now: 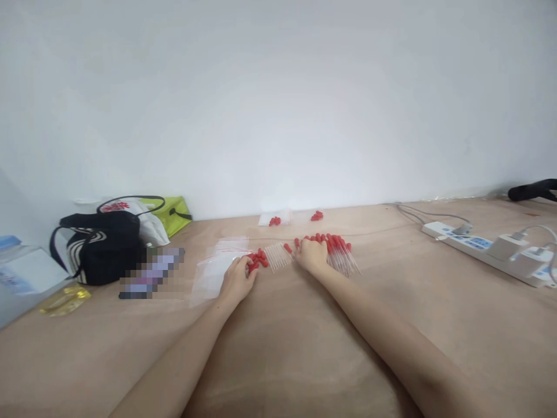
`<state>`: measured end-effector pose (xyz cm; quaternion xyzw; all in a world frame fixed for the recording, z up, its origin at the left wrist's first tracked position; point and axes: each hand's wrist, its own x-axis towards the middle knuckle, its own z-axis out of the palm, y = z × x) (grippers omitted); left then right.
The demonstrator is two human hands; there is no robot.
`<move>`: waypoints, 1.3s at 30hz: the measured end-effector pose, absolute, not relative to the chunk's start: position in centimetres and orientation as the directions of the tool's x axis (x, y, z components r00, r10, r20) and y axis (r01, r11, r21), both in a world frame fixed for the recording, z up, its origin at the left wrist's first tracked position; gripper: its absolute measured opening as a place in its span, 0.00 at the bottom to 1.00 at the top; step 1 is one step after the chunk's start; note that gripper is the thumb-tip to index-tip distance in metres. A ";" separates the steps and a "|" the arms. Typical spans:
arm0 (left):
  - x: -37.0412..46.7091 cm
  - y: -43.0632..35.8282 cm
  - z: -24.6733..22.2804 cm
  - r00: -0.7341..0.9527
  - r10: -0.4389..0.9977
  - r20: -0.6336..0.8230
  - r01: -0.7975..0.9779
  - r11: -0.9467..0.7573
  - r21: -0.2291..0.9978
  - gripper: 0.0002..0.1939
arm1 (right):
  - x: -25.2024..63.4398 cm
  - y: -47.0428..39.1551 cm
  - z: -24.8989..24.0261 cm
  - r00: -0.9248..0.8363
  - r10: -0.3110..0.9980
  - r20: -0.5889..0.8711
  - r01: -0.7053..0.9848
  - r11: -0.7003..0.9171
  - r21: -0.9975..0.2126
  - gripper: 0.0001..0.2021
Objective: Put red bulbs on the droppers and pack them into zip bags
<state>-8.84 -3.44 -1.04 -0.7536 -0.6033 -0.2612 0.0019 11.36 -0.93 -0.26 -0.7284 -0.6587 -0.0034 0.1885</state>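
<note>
My left hand (237, 280) rests low on the table with its fingers curled round small, rounded red pieces (260, 258). Under and beside it lie flat, clear zip bags (211, 273). Between my hands, thin whitish sticks (277, 258) lie side by side in a row. My right hand (312, 255) is closed, its fingertips pinched at a red-headed stick (288, 248). Just right of that hand lies a fanned bundle of red-headed sticks with pale stems (342, 251); the hand covers part of it. What sits inside the curled fingers is partly hidden.
Two bags, one clear bag (263, 220) and another beside it, bear red pieces (317, 215) near the wall. To the left stand a black bag (111, 247), a lime-green bag (176, 217) and a tape roll (65, 300). A power strip (476, 248) with plugged-in chargers lies right.
</note>
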 end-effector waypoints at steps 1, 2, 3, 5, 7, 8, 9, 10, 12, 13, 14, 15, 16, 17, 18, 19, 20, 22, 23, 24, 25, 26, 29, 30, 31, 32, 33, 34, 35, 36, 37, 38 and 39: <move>-8.8 -3.4 -1.1 0.136 0.910 0.393 0.907 -0.273 0.319 0.03 | 11.4 -1.1 -0.3 0.122 0.956 0.267 0.965 -0.051 -0.257 0.20; -8.8 -3.4 -1.1 0.138 0.909 0.393 0.905 -0.277 0.323 0.03 | 11.3 -1.2 -0.2 0.110 0.953 0.281 0.969 -0.039 -0.245 0.19; -8.7 -3.4 -1.1 0.142 0.906 0.399 0.903 -0.283 0.323 0.02 | 11.3 -1.3 -0.2 0.093 0.951 0.295 0.972 -0.022 -0.236 0.18; -8.6 -3.5 -1.1 0.144 0.892 0.429 0.901 -0.297 0.315 0.03 | 10.9 -1.5 -0.1 0.051 0.953 0.299 0.973 0.020 -0.228 0.17; -8.4 -3.6 -1.2 0.143 0.869 0.473 0.901 -0.312 0.301 0.05 | 10.2 -1.5 0.0 0.026 0.960 0.278 0.972 0.041 -0.231 0.15; -8.3 -3.7 -1.2 0.148 0.856 0.495 0.899 -0.325 0.293 0.06 | 9.9 -1.4 0.0 0.024 0.964 0.266 0.971 0.040 -0.234 0.14; -8.2 -3.7 -1.3 0.159 0.843 0.514 0.895 -0.343 0.285 0.07 | 9.5 -1.3 0.0 0.026 0.966 0.256 0.971 0.036 -0.235 0.13; -8.1 -3.8 -1.3 0.178 0.831 0.528 0.888 -0.366 0.278 0.08 | 9.1 -1.1 0.0 0.033 0.968 0.250 0.971 0.028 -0.236 0.13; -7.9 -3.8 -1.4 0.218 0.811 0.543 0.870 -0.414 0.269 0.09 | 8.5 -0.7 0.1 0.050 0.970 0.238 0.972 0.008 -0.235 0.12; -7.9 -3.8 -1.4 0.236 0.803 0.547 0.859 -0.436 0.268 0.10 | 8.2 -0.5 0.1 0.061 0.971 0.230 0.972 -0.005 -0.235 0.12; -7.8 -3.8 -1.4 0.252 0.795 0.552 0.848 -0.456 0.270 0.10 | 8.0 -0.4 0.2 0.071 0.973 0.221 0.972 -0.018 -0.235 0.12; -7.8 -3.9 -1.4 0.265 0.788 0.556 0.837 -0.475 0.273 0.10 | 7.7 -0.2 0.2 0.079 0.974 0.213 0.972 -0.028 -0.233 0.13; -7.7 -3.9 -1.4 0.277 0.780 0.561 0.826 -0.492 0.276 0.10 | 7.5 -0.2 0.3 0.082 0.975 0.206 0.973 -0.033 -0.230 0.13; -7.7 -4.0 -1.3 0.290 0.774 0.563 0.814 -0.509 0.280 0.09 | 7.3 -0.1 0.3 0.080 0.976 0.201 0.974 -0.034 -0.225 0.13; -7.6 -4.1 -1.3 0.305 0.769 0.561 0.801 -0.526 0.285 0.09 | 7.1 -0.1 0.3 0.076 0.977 0.198 0.975 -0.031 -0.219 0.13; -7.5 -4.2 -1.2 0.319 0.768 0.555 0.791 -0.539 0.290 0.08 | 6.9 -0.2 0.3 0.068 0.978 0.197 0.977 -0.026 -0.211 0.13; -7.4 -4.3 -1.2 0.335 0.769 0.544 0.783 -0.549 0.293 0.08 | 6.7 -0.2 0.3 0.060 0.979 0.196 0.979 -0.019 -0.204 0.13; -7.3 -4.6 -1.1 0.360 0.775 0.520 0.772 -0.560 0.301 0.07 | 6.3 -0.3 0.3 0.052 0.979 0.198 0.981 -0.013 -0.192 0.14; -7.2 -4.6 -1.1 0.366 0.779 0.509 0.769 -0.561 0.305 0.07 | 6.2 -0.4 0.2 0.054 0.978 0.200 0.982 -0.015 -0.188 0.14; -7.2 -4.7 -1.1 0.369 0.783 0.501 0.768 -0.561 0.311 0.07 | 6.3 -0.6 0.3 0.058 0.977 0.205 0.982 -0.020 -0.185 0.15; -7.1 -4.8 -1.1 0.369 0.787 0.494 0.766 -0.559 0.318 0.07 | 6.4 -0.8 0.3 0.065 0.975 0.212 0.983 -0.025 -0.184 0.15; -7.1 -4.9 -1.1 0.366 0.792 0.489 0.765 -0.555 0.326 0.07 | 6.8 -1.1 0.4 0.071 0.972 0.222 0.983 -0.030 -0.182 0.15; -6.8 -5.1 -1.1 0.360 0.801 0.479 0.751 -0.553 0.360 0.06 | 9.0 -2.8 0.6 0.050 0.957 0.287 0.984 0.002 -0.176 0.15; -6.7 -5.2 -1.1 0.359 0.800 0.480 0.739 -0.558 0.378 0.05 | 10.1 -3.6 0.5 0.016 0.943 0.334 0.984 0.045 -0.175 0.15; -6.5 -5.4 -1.1 0.361 0.800 0.480 0.724 -0.565 0.397 0.03 | 11.4 -4.4 0.2 -0.027 0.926 0.377 0.979 0.102 -0.178 0.14; -6.2 -5.5 -1.1 0.364 0.800 0.477 0.708 -0.570 0.416 0.02 | 12.7 -5.3 -0.1 -0.073 0.915 0.396 0.966 0.163 -0.200 0.13; -5.9 -5.7 -1.2 0.368 0.802 0.471 0.696 -0.574 0.433 0.01 | 14.1 -6.2 -0.6 -0.123 0.907 0.402 0.941 0.236 -0.244 0.11; -5.6 -6.0 -1.2 0.374 0.804 0.462 0.687 -0.575 0.444 0.01 | 15.5 -7.0 -1.1 -0.179 0.898 0.402 0.900 0.314 -0.301 0.10; -5.2 -6.2 -1.3 0.383 0.805 0.452 0.681 -0.577 0.450 0.02 | 16.7 -7.8 -1.6 -0.225 0.887 0.404 0.855 0.378 -0.354 0.10; -4.9 -6.5 -1.3 0.396 0.804 0.444 0.676 -0.583 0.452 0.02 | 17.8 -8.6 -2.2 -0.268 0.868 0.418 0.806 0.440 -0.396 0.10; -4.5 -6.7 -1.4 0.411 0.800 0.438 0.669 -0.590 0.452 0.03 | 18.8 -9.2 -2.6 -0.301 0.847 0.438 0.755 0.492 -0.433 0.10; -4.2 -7.0 -1.4 0.426 0.794 0.433 0.659 -0.600 0.453 0.03 | 19.5 -9.7 -2.9 -0.305 0.832 0.464 0.721 0.520 -0.459 0.10; -3.9 -7.2 -1.4 0.442 0.788 0.429 0.647 -0.611 0.457 0.03 | 19.9 -10.1 -3.0 -0.307 0.817 0.488 0.691 0.544 -0.476 0.12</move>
